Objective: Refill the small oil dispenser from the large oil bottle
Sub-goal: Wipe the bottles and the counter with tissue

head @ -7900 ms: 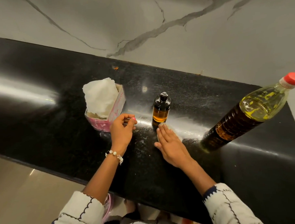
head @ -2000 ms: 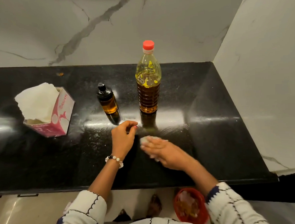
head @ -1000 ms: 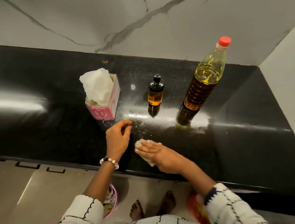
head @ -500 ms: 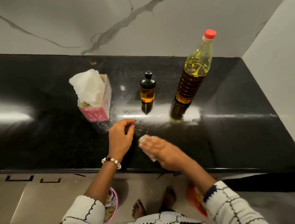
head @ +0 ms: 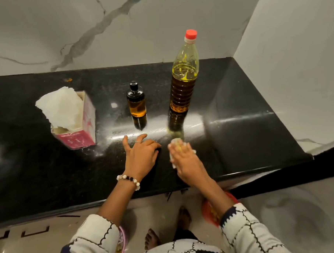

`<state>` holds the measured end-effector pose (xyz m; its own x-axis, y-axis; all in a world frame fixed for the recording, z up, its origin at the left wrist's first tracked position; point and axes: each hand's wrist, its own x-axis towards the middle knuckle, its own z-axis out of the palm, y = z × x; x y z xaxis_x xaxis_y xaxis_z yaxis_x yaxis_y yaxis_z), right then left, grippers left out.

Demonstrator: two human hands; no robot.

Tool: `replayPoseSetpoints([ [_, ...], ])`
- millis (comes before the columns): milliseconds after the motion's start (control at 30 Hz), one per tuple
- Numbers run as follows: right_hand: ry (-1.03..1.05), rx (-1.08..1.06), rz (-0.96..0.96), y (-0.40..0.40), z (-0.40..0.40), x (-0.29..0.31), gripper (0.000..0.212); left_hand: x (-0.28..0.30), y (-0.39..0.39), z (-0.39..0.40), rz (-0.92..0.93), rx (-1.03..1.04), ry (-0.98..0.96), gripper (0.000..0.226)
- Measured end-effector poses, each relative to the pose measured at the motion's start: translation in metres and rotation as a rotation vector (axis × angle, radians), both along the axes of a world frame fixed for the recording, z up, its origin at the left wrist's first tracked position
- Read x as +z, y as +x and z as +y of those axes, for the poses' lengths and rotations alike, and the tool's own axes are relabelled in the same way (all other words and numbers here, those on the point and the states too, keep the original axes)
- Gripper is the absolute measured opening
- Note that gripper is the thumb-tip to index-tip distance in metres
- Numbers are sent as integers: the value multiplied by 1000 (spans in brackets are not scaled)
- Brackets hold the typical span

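Both bottles (head: 136,101) beyond right hand (head: 184,158)

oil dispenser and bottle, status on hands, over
Left hand flat on counter. Right hand pressing tissue. Small dispenser, large bottle capped, upright, untouched. Nothing blocking.

Support: black polished countertop (head: 228,112), mid-frame, against marble wall | left: pink tissue box (head: 80,128), white tissue protruding | centre: small oil dispenser (head: 136,102), upright, black cap | right of it, apart: large oil bottle (head: 183,83), upright, red cap | lower centre: left hand (head: 141,156) resting flat; right hand (head: 185,160) pressing tissue wad (head: 175,143) to surface.
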<state>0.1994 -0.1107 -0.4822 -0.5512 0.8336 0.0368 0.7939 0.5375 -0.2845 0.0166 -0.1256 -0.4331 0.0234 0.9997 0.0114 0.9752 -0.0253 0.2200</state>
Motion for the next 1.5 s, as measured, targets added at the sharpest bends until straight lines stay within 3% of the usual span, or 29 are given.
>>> replayPoseSetpoints([
  [33,25,122,-30,8,-4,4,54,0,2,0,18,-2,2,23],
  [100,70,166,-63,42,9,7,55,-2,4,0,39,-3,9,22],
  [300,35,-552,-71,133,52,13,50,-2,9,-1,63,30,12,21],
  [367,38,-601,-36,107,44,14,54,-2,11,-1,64,40,21,18],
  [433,1,-472,55,63,19,8,61,-3,15,1,79,62,32,17],
  [533,-53,-51,139,11,-24,-6,55,-2,25,4,92,116,47,14],
  [600,-24,262,107,14,-37,-10,53,-2,32,5,98,154,55,15],
  [667,-29,375,90,49,-28,-5,70,-2,38,6,111,183,61,15],
  [767,-85,172,104,115,3,3,79,-3,46,9,104,231,53,15],
  [867,-118,-115,181,169,49,7,57,-2,54,11,123,271,28,17],
  [1033,-91,-453,72,160,121,6,50,2,58,10,109,312,-14,21],
  [1167,-127,-248,59,95,121,14,51,3,59,9,69,336,-20,24],
  [1300,-155,185,95,47,51,18,65,4,63,11,75,368,-22,25],
  [1400,-134,508,31,64,20,24,79,1,64,10,101,379,-4,28],
  [1500,-163,379,67,116,42,25,76,-1,64,8,94,371,-17,33],
])
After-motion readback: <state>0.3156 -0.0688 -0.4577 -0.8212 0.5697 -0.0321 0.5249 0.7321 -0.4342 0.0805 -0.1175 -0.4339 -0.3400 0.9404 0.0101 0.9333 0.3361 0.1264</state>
